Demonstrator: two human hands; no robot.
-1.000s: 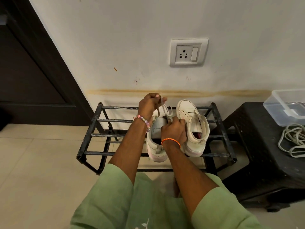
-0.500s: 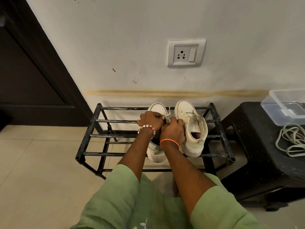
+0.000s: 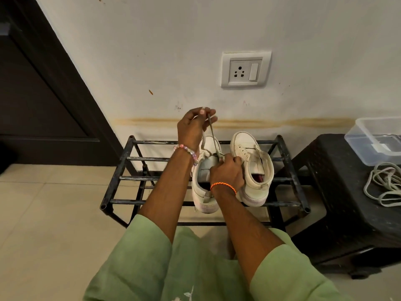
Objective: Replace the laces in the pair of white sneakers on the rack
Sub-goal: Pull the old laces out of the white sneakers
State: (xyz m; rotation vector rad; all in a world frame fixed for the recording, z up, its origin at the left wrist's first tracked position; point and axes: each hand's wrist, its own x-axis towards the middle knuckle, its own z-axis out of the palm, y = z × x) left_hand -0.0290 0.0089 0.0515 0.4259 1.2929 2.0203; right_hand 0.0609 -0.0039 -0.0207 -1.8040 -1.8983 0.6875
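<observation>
Head view: left hand [image 3: 192, 129] pinches lace [image 3: 213, 140]; right hand [image 3: 226, 173] grips left sneaker [image 3: 204, 192]; no legible writing.

Wall: off-white plaster [image 3: 195, 51], scuffed, with small dark marks and a yellowish-brown stain band [image 3: 282, 122] running across it low down.
Socket: a white plate with a three-pin outlet and one switch [image 3: 246, 69], set in the wall above the stain band.
Door: dark brown, panelled [image 3: 32, 94], at the left, its frame meeting the wall.
Floor: pale beige tiles [image 3: 43, 213] with thin grout lines.
Stool: black plastic, textured top [image 3: 338, 192], at the right, standing close to the wall.
On the stool: a clear plastic box [image 3: 377, 135] towards the wall; a loose coil of pale cord [image 3: 384, 185] nearer the front.
Light: soft and even, shadows faint.
</observation>
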